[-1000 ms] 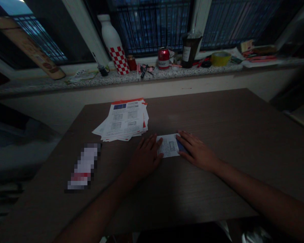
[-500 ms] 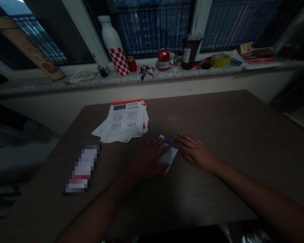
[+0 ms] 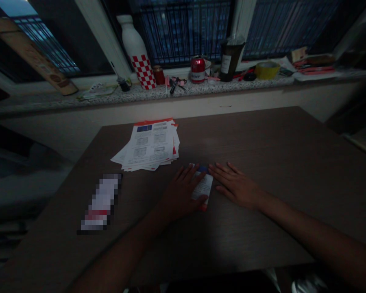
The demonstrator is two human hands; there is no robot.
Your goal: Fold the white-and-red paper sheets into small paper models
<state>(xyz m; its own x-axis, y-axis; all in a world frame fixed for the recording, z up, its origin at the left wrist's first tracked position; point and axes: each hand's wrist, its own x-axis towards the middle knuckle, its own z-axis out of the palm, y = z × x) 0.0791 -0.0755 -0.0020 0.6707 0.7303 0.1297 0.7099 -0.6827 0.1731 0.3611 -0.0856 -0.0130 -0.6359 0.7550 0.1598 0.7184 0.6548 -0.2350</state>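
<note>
Your 2 hands, both open: left hand (image 3: pixel 179 195) flat on the folded leaflet (image 3: pixel 203 186) at your 12 o'clock on the brown table (image 3: pixel 262 142), right hand (image 3: pixel 238 188) just beside it at its 3 o'clock, leaflet stack (image 3: pixel 149 144) at its 10 o'clock.

Home room, cluttered granite windowsill (image 3: pixel 134 94)

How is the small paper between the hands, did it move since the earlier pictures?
Yes. The small paper turned from crosswise to lengthwise, its blue end now pointing away, judged against the leaflet stack beside it.
</note>
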